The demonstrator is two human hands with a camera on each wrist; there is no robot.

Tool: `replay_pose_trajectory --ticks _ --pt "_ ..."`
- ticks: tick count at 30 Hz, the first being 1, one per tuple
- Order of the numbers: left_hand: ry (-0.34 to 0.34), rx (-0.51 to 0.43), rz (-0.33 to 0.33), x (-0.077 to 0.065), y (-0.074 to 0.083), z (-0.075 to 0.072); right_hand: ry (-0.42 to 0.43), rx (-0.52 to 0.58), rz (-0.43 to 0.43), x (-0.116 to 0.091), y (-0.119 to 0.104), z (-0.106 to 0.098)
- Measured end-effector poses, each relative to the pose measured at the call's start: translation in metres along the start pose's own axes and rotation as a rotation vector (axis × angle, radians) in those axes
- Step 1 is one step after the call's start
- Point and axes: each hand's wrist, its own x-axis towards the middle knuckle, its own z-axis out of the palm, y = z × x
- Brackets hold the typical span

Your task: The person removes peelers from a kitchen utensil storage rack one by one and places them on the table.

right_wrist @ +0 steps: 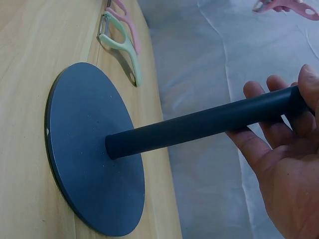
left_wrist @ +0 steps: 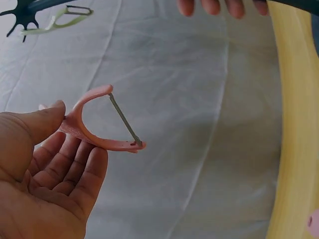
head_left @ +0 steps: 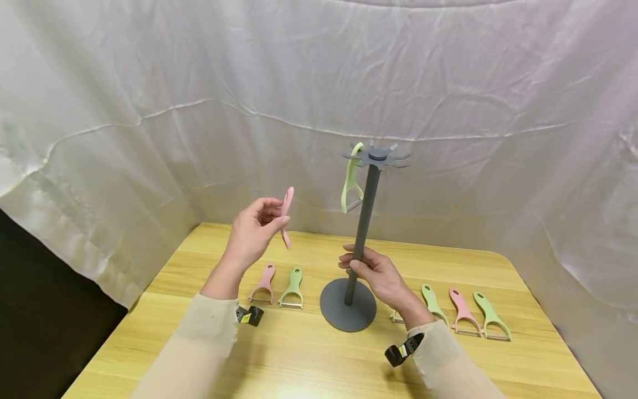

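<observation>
My left hand pinches a pink peeler by its handle, held in the air left of a dark grey stand. In the left wrist view this pink peeler has its Y-shaped head and metal blade pointing away from the palm. My right hand grips the pole of the stand low down, thumb on the near side, fingers behind. The stand's round base sits on the table. From one arm of its hooked top hangs a green peeler.
On the wooden table, a pink peeler and a green peeler lie left of the base. Several more peelers lie to the right, among them a pink one; my right forearm partly covers one. A pale curtain encloses the back and sides.
</observation>
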Motion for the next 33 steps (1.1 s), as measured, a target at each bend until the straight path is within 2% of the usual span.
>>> replay_pose_trajectory --ticks 6,14,23,29,33 --pt "-0.003 0.089 -0.047 -0.004 -0.016 -0.004 0.000 -0.033 -0.026 0.002 -0.001 0.000" --pt "-0.023 0.102 -0.090 -0.009 -0.035 -0.010 0.013 -0.012 -0.017 0.001 -0.002 0.002" --pt "-0.023 0.167 -0.146 -0.014 -0.057 -0.024 -0.029 -0.016 -0.035 0.002 -0.005 0.001" --pt "-0.023 0.279 -0.193 -0.021 -0.072 -0.038 -0.029 -0.009 -0.026 0.001 -0.005 0.001" --pt "-0.049 0.370 -0.247 -0.025 -0.081 -0.046 -0.026 0.003 -0.027 0.001 -0.004 0.001"
